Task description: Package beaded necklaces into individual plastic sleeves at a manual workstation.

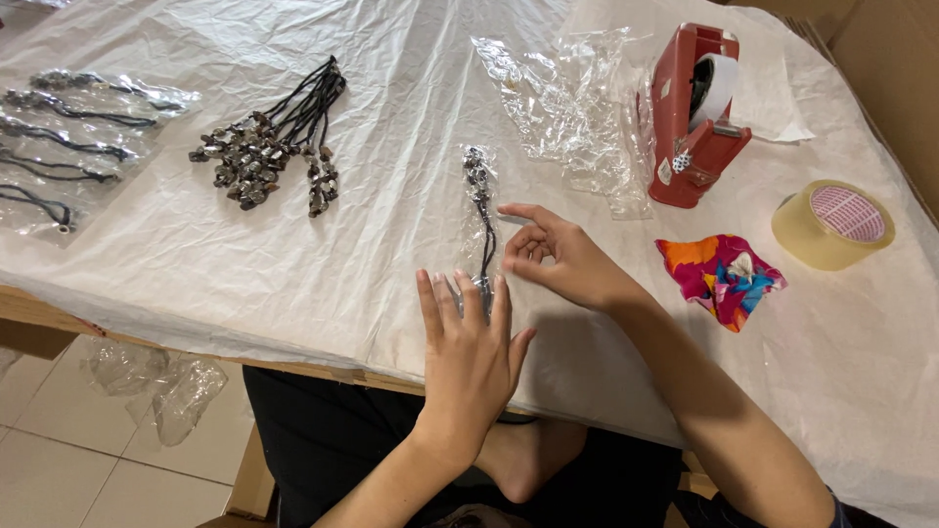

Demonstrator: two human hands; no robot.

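At the far left of the sheet [293, 254], a row of bagged cords [68, 137] lies in clear sleeves. Next to the right sits a loose bunch of black cords [269, 142] with dark beads, spread like a fan. Under the table edge at lower left, crumpled plastic [161, 386] lies on the tiled floor.

Near the middle, one beaded cord in a slim clear bag [479, 210] lies lengthwise, its beaded end pointing away from the person. The left hand [469, 352] is laid flat, fingers spread and straight, pressing on the near end of that bag; it grips nothing. The right hand [558, 254] sits just beside the bag on its right, fingers loosely curled with the forefinger stretched toward the bag; whether thumb and fingertips pinch anything I cannot tell.

Further right, a heap of empty clear bags [567, 108] lies near the top. Beside it stands a red tape dispenser [690, 122] with a white roll. Below that lies a bright multicoloured cloth [719, 279], and at the far right a roll of clear tape [831, 225] lies flat
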